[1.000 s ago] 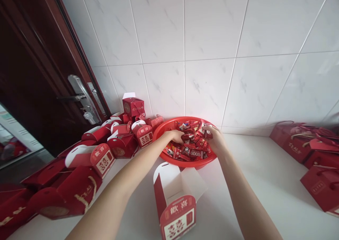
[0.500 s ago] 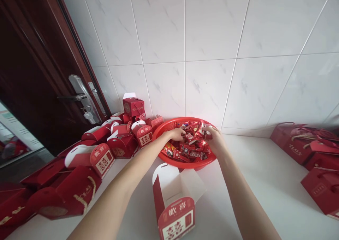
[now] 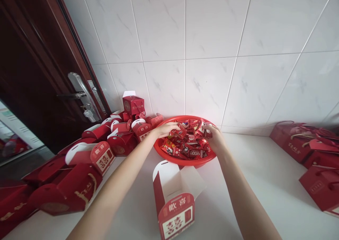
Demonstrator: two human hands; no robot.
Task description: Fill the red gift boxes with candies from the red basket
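Note:
A red plastic basket [image 3: 174,161] full of wrapped candies [image 3: 192,138] stands against the tiled wall. My left hand [image 3: 168,128] is over its left side, fingers closed on a red-wrapped candy [image 3: 181,131]. At the basket's right side, my right hand [image 3: 215,138] has its fingers round some red and white wrapped candies [image 3: 206,131]. In front of the basket sits a red and white box [image 3: 176,215] with its top open and one white flap [image 3: 192,183] folded out to the right. The inside that shows is bare.
Many red boxes [image 3: 122,144] crowd the left side, one box [image 3: 134,105] raised at the back. Red gift bags [image 3: 291,142] stand at the far right. A dark door [image 3: 34,56] with a metal handle [image 3: 79,95] is at the left.
My left hand has moved left and slightly up within the basket, and a red candy now shows at its fingertips. My right hand has stayed nearly in place.

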